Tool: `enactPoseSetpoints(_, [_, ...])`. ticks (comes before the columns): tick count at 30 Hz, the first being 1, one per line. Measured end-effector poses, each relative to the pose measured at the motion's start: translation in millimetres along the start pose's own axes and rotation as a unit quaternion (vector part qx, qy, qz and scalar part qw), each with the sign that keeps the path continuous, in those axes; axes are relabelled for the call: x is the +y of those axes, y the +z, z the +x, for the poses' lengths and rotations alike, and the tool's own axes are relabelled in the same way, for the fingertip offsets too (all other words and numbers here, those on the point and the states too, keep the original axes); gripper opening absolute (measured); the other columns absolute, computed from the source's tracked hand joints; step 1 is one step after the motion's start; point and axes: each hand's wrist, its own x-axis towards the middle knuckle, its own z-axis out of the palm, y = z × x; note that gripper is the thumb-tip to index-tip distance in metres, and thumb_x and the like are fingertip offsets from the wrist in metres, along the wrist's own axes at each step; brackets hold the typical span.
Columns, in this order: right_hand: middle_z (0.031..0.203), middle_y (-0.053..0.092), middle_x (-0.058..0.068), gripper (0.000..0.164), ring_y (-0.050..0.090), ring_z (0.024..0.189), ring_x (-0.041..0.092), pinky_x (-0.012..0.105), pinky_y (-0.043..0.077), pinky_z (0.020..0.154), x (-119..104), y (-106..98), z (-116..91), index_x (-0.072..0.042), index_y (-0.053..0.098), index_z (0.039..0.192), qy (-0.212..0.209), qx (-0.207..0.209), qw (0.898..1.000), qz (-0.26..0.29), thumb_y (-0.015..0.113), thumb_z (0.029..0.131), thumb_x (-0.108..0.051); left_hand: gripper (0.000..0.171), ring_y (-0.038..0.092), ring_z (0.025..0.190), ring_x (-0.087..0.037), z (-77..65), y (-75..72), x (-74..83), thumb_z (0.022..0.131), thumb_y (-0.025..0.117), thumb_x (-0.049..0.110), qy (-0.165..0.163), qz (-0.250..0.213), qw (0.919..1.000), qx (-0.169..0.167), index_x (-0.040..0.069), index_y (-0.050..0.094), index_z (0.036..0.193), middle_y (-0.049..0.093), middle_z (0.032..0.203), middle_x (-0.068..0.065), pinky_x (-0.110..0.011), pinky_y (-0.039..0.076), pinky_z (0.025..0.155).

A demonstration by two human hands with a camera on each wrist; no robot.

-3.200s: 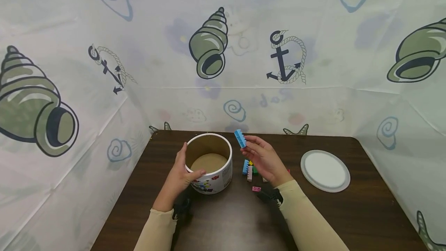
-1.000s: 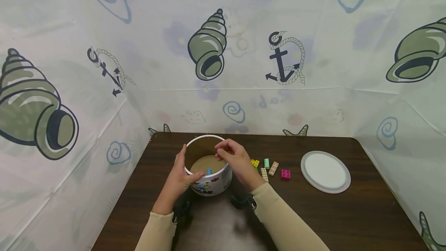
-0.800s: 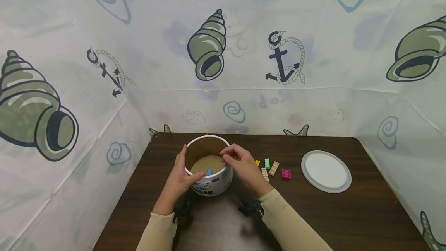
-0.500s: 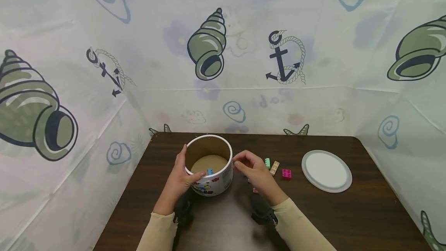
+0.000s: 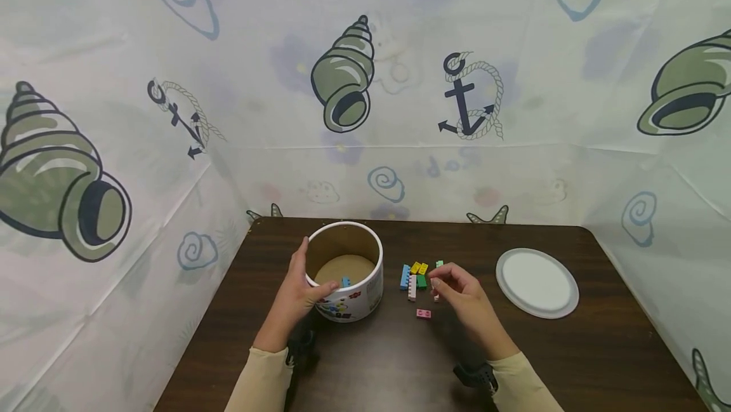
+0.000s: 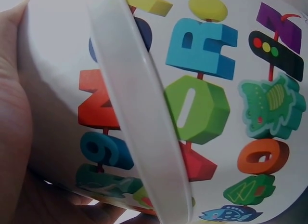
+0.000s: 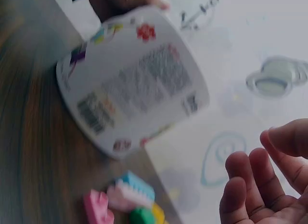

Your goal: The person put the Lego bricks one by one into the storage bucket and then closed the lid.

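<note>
The left hand is gripping the tub; the right hand is hovering empty, fingers loosely bent. Between them on the bench, nearer the right, the blue brick and pale brick are pointing lengthwise away; the pink brick is lying crosswise.

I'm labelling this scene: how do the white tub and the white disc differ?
The tub is deep and open-topped; the disc is flat. The tub wears coloured prints; the disc's visible face is plain. The left hand grips the tub; the disc lies untouched. Both are white and round.
</note>
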Motion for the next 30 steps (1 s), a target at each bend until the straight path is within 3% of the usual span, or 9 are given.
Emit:
enactPoseSetpoints(5, [0.132,0.062,0.025,0.036,0.068,0.109,0.039,0.038,0.062,0.094,24,-24,-1,0.002,0.065,0.134,0.030,0.038,0.999,0.010,0.069,0.109,-0.023,0.132,0.037,0.155,-0.052,-0.2,0.8,0.8,0.084,0.096,0.039,-0.001,-0.003,1.0000,-0.001,0.020,0.004,0.177,0.017,0.179,-0.020,-0.069,0.034,0.125])
enactPoseSetpoints(7, [0.126,0.064,0.019,0.039,0.069,0.103,0.033,0.036,0.062,0.090,32,-33,0,0.000,0.065,0.136,0.049,0.053,0.997,0.009,0.070,0.108,-0.026,0.132,0.037,0.155,-0.052,0.0,0.8,1.0,0.084,0.096,0.038,0.002,-0.001,1.0000,0.002,0.018,0.005,0.177,0.018,0.179,-0.021,-0.069,0.034,0.125])
enactPoseSetpoints(11, [0.106,0.066,0.009,0.042,0.061,0.081,0.018,0.028,0.053,0.069,49,-51,2,-0.002,0.060,0.141,0.084,0.085,0.993,0.023,0.069,0.109,-0.027,0.130,0.037,0.155,-0.052,0.5,0.6,-0.3,0.086,0.095,0.036,0.009,0.006,0.9999,0.003,0.017,0.004,0.177,0.017,0.179,-0.022,-0.070,0.034,0.124])
enactPoseSetpoints(15, [0.096,0.062,0.004,0.041,0.053,0.070,0.013,0.025,0.043,0.058,67,-63,5,-0.007,0.058,0.145,0.108,0.108,0.988,0.025,0.066,0.111,-0.028,0.127,0.035,0.157,-0.052,0.5,0.2,-1.8,0.088,0.092,0.035,0.011,0.012,0.9999,0.002,0.019,0.003,0.177,0.014,0.181,-0.020,-0.070,0.035,0.124])
enactPoseSetpoints(30, [0.082,0.051,-0.002,0.051,0.047,0.057,0.010,0.024,0.039,0.048,82,-67,7,-0.011,0.054,0.152,0.127,0.139,0.982,0.007,0.072,0.107,-0.026,0.128,0.035,0.157,-0.052,0.2,1.3,-3.0,0.088,0.093,0.038,0.004,0.026,0.9997,0.003,0.022,0.003,0.177,0.014,0.181,-0.019,-0.070,0.034,0.125])
